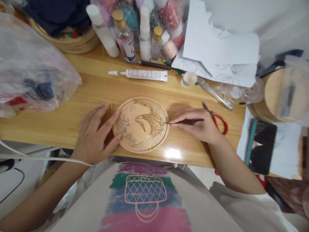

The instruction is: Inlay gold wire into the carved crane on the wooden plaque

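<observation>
On the table lies a round wooden plaque (130, 120) carved with a crane and swirling waves. Gold wire follows the bird's neck, body and some feather lines. My left hand (95, 132) rests at its left edge, fingers spread and fingertips touching the rim. A short bit of gold wire (111, 107) shows by those fingers. At the plaque's right edge, my right hand (193, 124) pinches slim dark tweezers (198, 120), their fine tip over the wing lines. Whether the tip holds any wire is too small to tell. Red-handled pliers (220, 122) lie just beyond the right hand.
A glue tube (147, 74) and its loose cap (113, 73) lie behind the plaque. Several bottles (124, 38) stand farther back. A plastic bag (31, 71) sits left. Paper sheets (217, 48), a craft knife (216, 93) and a phone (263, 146) are right. A white cable (48, 158) crosses my left forearm.
</observation>
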`<state>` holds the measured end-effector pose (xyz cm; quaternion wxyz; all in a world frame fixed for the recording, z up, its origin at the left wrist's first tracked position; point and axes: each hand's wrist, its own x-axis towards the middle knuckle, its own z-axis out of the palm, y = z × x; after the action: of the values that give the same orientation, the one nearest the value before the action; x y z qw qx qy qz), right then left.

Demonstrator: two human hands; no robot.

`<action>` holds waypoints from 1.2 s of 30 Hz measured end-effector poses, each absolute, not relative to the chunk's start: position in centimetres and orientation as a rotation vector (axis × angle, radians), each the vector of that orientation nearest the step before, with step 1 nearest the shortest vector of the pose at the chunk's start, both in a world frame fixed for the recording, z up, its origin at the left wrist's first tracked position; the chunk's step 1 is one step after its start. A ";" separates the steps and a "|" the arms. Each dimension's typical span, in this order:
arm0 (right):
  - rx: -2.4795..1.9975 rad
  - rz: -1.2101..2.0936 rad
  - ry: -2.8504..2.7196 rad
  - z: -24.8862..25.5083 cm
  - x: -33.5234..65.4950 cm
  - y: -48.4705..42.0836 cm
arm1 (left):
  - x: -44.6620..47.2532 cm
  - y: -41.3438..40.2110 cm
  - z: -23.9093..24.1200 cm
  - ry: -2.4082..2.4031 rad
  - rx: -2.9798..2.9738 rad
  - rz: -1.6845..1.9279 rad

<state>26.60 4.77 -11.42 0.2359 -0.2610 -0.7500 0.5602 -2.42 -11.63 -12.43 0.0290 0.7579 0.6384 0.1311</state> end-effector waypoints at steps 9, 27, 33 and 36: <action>-0.655 1.520 -2.090 -11.4 26.7 4.9 | -2.4 -11.6 -12.4 1.954 2.361 0.389; -0.690 1.552 -1.988 -11.4 26.8 5.1 | -2.3 -11.9 -12.2 1.998 2.445 0.430; -0.857 1.485 -1.842 -11.6 27.0 5.2 | 1.5 -10.9 -11.3 1.823 2.517 0.537; -0.918 1.440 -1.838 -11.6 26.9 5.2 | 3.7 -9.6 -11.0 1.671 2.550 0.476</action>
<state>26.90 5.19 -11.63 0.3112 -0.3478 -0.6962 0.5454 3.73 -9.56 -10.99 0.0281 0.8261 0.5413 0.1541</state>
